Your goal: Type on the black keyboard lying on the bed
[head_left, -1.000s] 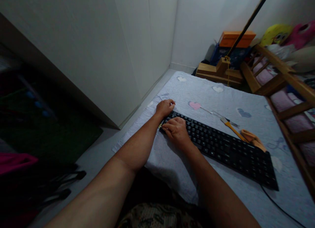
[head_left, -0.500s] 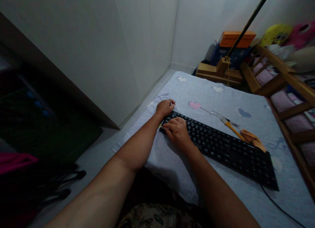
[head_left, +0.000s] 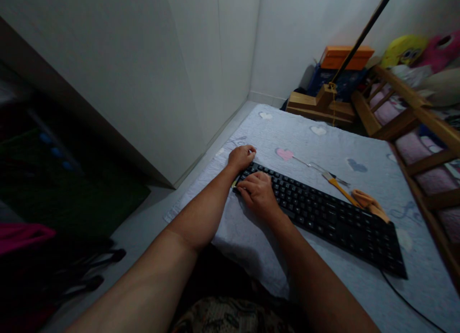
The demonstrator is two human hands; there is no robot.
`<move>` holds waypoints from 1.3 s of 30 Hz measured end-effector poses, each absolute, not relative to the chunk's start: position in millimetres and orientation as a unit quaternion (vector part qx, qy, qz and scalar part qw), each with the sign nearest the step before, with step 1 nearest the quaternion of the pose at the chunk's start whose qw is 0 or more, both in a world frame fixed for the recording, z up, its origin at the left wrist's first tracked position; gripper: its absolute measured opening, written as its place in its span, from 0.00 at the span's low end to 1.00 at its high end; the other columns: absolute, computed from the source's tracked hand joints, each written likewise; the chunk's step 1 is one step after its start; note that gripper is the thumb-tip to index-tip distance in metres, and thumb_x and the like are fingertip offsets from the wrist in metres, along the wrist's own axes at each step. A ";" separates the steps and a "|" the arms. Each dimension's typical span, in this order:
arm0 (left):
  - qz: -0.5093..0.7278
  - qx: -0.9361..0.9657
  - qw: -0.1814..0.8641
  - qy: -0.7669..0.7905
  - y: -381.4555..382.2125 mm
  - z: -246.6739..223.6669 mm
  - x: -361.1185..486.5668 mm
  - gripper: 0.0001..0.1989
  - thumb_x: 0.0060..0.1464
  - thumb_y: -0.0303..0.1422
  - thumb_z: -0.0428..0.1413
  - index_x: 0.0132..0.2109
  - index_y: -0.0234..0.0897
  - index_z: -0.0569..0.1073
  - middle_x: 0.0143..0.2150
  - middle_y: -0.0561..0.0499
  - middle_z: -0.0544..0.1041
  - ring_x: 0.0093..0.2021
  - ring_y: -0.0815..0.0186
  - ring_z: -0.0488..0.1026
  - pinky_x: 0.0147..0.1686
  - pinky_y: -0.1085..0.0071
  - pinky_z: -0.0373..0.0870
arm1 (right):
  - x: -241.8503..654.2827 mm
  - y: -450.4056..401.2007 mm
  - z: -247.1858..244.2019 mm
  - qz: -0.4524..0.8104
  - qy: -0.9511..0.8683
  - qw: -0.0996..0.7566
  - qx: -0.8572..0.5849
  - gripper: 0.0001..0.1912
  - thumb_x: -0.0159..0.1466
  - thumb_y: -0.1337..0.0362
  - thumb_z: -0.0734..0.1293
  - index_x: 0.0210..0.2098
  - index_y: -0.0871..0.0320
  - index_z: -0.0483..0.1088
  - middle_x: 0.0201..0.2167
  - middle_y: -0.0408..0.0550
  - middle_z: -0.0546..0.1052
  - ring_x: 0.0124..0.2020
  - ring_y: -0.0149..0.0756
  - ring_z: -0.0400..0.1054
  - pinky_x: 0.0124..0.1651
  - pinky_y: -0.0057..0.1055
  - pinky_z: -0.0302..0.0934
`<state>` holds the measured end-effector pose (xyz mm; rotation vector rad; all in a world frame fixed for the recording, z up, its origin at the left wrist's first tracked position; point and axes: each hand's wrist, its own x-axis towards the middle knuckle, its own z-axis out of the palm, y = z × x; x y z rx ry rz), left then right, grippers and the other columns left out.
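A black keyboard point(head_left: 316, 213) lies slantwise on a bedsheet patterned with hearts. At its far left corner is my left hand point(head_left: 242, 156), fingers curled against the corner; their tips are partly hidden. My right hand point(head_left: 258, 191) is over the left end of the keys, thumb and fingers pinched together low at the left edge. Something small and pale yellow point(head_left: 234, 183) shows by those fingertips, too small to name. Behind the keyboard lies a brush with a yellow handle point(head_left: 341, 189), beside a folded orange-brown cloth point(head_left: 372, 204) that touches the keyboard's back edge.
A thin metal tool point(head_left: 302, 161) lies on the sheet behind the keys. The keyboard's cable point(head_left: 406, 299) runs off to the lower right. A pale cabinet point(head_left: 187, 93) stands close on the left, a wooden rail point(head_left: 413, 122) on the right. A dark pole point(head_left: 366, 31) rises from a wooden base.
My right hand has shifted very slightly left at the keyboard's edge, its fingers still pinched. My left hand and the keyboard have stayed in place.
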<state>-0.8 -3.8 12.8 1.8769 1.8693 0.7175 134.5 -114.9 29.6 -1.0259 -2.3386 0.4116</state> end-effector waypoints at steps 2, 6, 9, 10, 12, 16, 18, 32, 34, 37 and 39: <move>0.256 0.672 0.197 0.667 -3.8 13.0 -1.0 0.14 0.60 0.34 0.53 0.48 0.40 0.81 0.38 0.50 0.81 0.38 0.65 0.76 0.40 0.72 0.68 | 134.4 -115.3 29.4 0.157 -0.871 0.274 -0.377 0.08 0.67 0.66 0.68 0.36 0.53 0.81 0.35 0.47 0.80 0.44 0.42 0.66 0.55 0.44 0.51; 0.257 0.672 0.196 0.667 -2.8 12.1 -1.3 0.14 0.60 0.34 0.53 0.48 0.40 0.81 0.39 0.50 0.82 0.39 0.64 0.76 0.41 0.71 0.68 | 134.7 -115.6 28.1 0.165 -0.874 0.272 -0.368 0.08 0.67 0.66 0.68 0.36 0.54 0.80 0.35 0.47 0.80 0.45 0.42 0.66 0.54 0.43 0.51; 0.260 0.673 0.194 0.665 -1.8 10.4 -1.6 0.14 0.60 0.35 0.53 0.47 0.40 0.81 0.39 0.50 0.82 0.38 0.64 0.75 0.41 0.71 0.68 | 135.5 -115.6 26.7 0.166 -0.873 0.278 -0.364 0.08 0.67 0.67 0.67 0.36 0.54 0.80 0.35 0.47 0.80 0.45 0.41 0.66 0.55 0.43 0.51; 0.261 0.673 0.194 0.664 -1.5 9.9 -1.6 0.14 0.60 0.35 0.53 0.47 0.40 0.81 0.39 0.50 0.82 0.38 0.64 0.75 0.40 0.71 0.68 | 136.1 -115.6 26.4 0.165 -0.873 0.280 -0.362 0.08 0.67 0.67 0.67 0.36 0.54 0.80 0.35 0.47 0.80 0.45 0.41 0.66 0.55 0.43 0.51; 0.261 0.674 0.193 0.663 -1.3 9.3 -1.7 0.14 0.60 0.35 0.53 0.47 0.40 0.81 0.39 0.50 0.82 0.38 0.64 0.75 0.41 0.71 0.68 | 137.5 -115.3 26.4 0.161 -0.875 0.282 -0.359 0.08 0.67 0.67 0.67 0.36 0.54 0.80 0.34 0.47 0.80 0.44 0.41 0.66 0.54 0.43 0.51; 0.256 0.673 0.194 0.666 -2.2 10.4 -1.6 0.14 0.60 0.35 0.53 0.48 0.40 0.81 0.39 0.50 0.82 0.39 0.65 0.76 0.41 0.71 0.68 | 141.3 -114.9 28.6 0.160 -0.876 0.284 -0.356 0.09 0.67 0.67 0.66 0.34 0.54 0.79 0.32 0.47 0.79 0.43 0.41 0.65 0.53 0.42 0.51; 0.256 0.671 0.197 0.667 -2.9 11.5 -1.5 0.14 0.60 0.35 0.53 0.48 0.40 0.81 0.39 0.50 0.82 0.39 0.65 0.76 0.41 0.71 0.68 | 143.2 -114.8 30.0 0.164 -0.874 0.284 -0.358 0.09 0.66 0.68 0.66 0.33 0.55 0.79 0.32 0.47 0.78 0.42 0.41 0.66 0.53 0.42 0.51; 0.251 0.669 0.203 0.670 -4.5 14.4 -0.3 0.15 0.60 0.34 0.53 0.49 0.39 0.80 0.39 0.50 0.82 0.39 0.64 0.76 0.43 0.71 0.69 | 150.4 -112.5 31.2 0.161 -0.871 0.275 -0.374 0.09 0.63 0.70 0.64 0.29 0.57 0.75 0.28 0.46 0.74 0.38 0.38 0.64 0.50 0.40 0.51; 0.251 0.669 0.203 0.670 -4.6 14.6 -0.4 0.15 0.60 0.35 0.53 0.48 0.39 0.81 0.39 0.50 0.82 0.39 0.64 0.76 0.43 0.71 0.69 | 150.7 -112.5 30.8 0.161 -0.871 0.276 -0.373 0.09 0.63 0.70 0.64 0.29 0.57 0.74 0.28 0.46 0.74 0.37 0.38 0.64 0.50 0.40 0.51; 0.256 0.671 0.199 0.667 -3.6 13.1 -0.8 0.15 0.60 0.35 0.53 0.48 0.39 0.81 0.39 0.50 0.82 0.39 0.64 0.76 0.42 0.71 0.69 | 150.7 -112.6 30.7 0.158 -0.872 0.274 -0.375 0.10 0.64 0.69 0.63 0.29 0.57 0.74 0.28 0.46 0.75 0.37 0.38 0.64 0.49 0.40 0.51; 0.258 0.673 0.197 0.665 -2.7 11.8 -1.1 0.15 0.60 0.35 0.53 0.48 0.39 0.81 0.39 0.50 0.82 0.39 0.64 0.76 0.42 0.70 0.69 | 150.5 -112.6 30.7 0.155 -0.871 0.272 -0.379 0.10 0.64 0.69 0.63 0.29 0.57 0.74 0.29 0.46 0.75 0.38 0.39 0.64 0.50 0.40 0.51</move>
